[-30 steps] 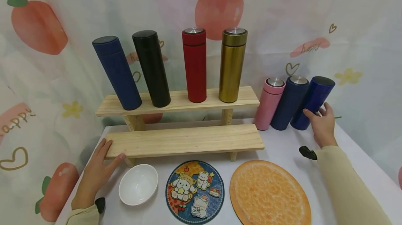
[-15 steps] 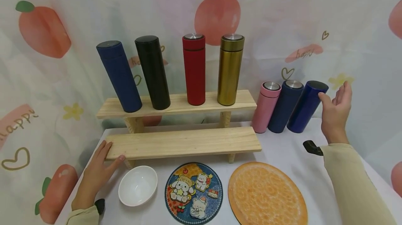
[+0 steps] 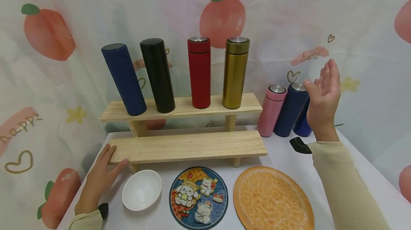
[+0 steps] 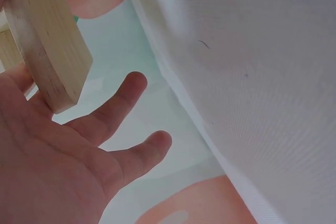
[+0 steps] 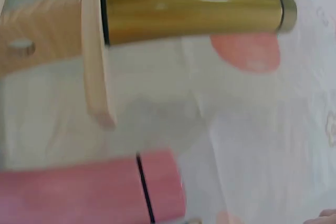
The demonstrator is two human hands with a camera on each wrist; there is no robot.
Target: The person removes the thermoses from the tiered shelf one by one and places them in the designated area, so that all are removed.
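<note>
My left hand (image 3: 97, 181) rests at the left end of the lower wooden shelf (image 3: 189, 148), thumb on its front edge. In the left wrist view, two straight fingers (image 4: 113, 111) spread past the board's end (image 4: 55, 51). My right hand (image 3: 324, 103) is raised with straight fingers and holds nothing. It overlaps the shiny blue thermos (image 3: 302, 127) in the head view, hiding most of it. Beside that stand a navy thermos (image 3: 289, 114) and a pink thermos (image 3: 271, 114). In the right wrist view, only a bit of the hand (image 5: 323, 217) shows at the corner.
Along the upper shelf (image 3: 183, 106) stand a blue thermos (image 3: 125, 81), a black one (image 3: 158, 78), a red one (image 3: 200, 76) and a gold one (image 3: 236, 76). In front are a white bowl (image 3: 141, 190), a cartoon round mat (image 3: 221, 187) and an orange-brown round mat (image 3: 273, 198).
My right hand has let go of the shiny blue thermos, risen, and then shifted left in front of it. The left hand stays on the lower shelf.
</note>
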